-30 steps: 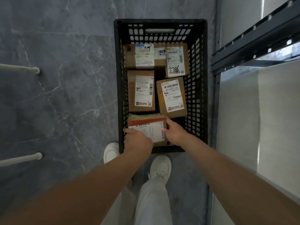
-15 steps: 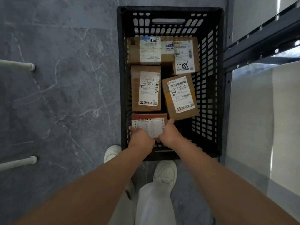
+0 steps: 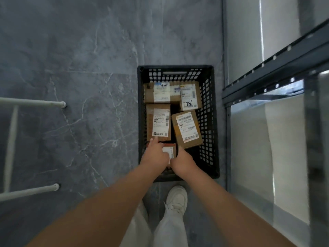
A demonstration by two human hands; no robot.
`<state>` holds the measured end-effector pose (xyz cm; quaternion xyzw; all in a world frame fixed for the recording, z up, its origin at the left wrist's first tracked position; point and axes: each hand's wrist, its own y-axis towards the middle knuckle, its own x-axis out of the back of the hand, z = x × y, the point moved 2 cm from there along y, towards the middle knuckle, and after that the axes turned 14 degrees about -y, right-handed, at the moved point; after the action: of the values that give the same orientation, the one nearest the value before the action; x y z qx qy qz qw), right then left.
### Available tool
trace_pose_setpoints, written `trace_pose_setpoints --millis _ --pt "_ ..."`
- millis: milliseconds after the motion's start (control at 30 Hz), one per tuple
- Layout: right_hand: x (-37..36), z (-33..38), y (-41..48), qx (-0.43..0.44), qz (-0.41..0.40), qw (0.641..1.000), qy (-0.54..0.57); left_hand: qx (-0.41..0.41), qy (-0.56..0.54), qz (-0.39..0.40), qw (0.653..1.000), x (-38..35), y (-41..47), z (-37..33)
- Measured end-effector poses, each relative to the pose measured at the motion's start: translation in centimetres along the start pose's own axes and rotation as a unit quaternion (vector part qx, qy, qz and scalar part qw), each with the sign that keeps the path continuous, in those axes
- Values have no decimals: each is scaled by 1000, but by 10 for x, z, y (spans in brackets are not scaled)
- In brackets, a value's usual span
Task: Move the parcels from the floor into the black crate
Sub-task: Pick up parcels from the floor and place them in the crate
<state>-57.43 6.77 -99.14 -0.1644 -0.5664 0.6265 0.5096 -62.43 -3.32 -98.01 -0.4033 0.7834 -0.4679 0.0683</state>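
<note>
Your left hand (image 3: pixel 154 156) lies flat over the small brown cardboard parcel with a red band and white label (image 3: pixel 170 151), its index finger stretched forward. Your right hand (image 3: pixel 182 162) sits at the parcel's right edge, thumb along the side, and its hidden fingers make the grip impossible to tell. The parcel lies flat at the near end of the black slotted plastic crate (image 3: pixel 211 122), just behind four other labelled brown cardboard boxes (image 3: pixel 187 129).

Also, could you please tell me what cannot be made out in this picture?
Head view:
Nearest parcel: mostly covered by the left hand and right hand; their grip cannot be told.
Label print: blurred, too small.
Crate bottom: mostly hidden under parcels.
White rack: cut off by the left edge.
</note>
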Motion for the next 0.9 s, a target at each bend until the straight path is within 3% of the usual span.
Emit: trace_pose_setpoints --millis 100,300,467,633,800,900 --pt "61 43 -42 49 -37 998 -2 -47 -13 -38 998 29 -21 -60" --pt "221 137 -158 85 -185 977 -55 -172 85 -73 979 94 -111 -223" --pt "320 205 -321 140 -310 935 -101 -310 163 -185 918 179 -248 -379" --pt "406 262 -491 233 -442 858 -121 -436 142 -318 830 249 -400 -496" --pt "469 303 -637 298 -603 734 -90 -557 209 -443 671 267 -521 -569" --pt "490 316 -698 310 -677 659 -109 -584 203 -452 642 267 -563 -595"
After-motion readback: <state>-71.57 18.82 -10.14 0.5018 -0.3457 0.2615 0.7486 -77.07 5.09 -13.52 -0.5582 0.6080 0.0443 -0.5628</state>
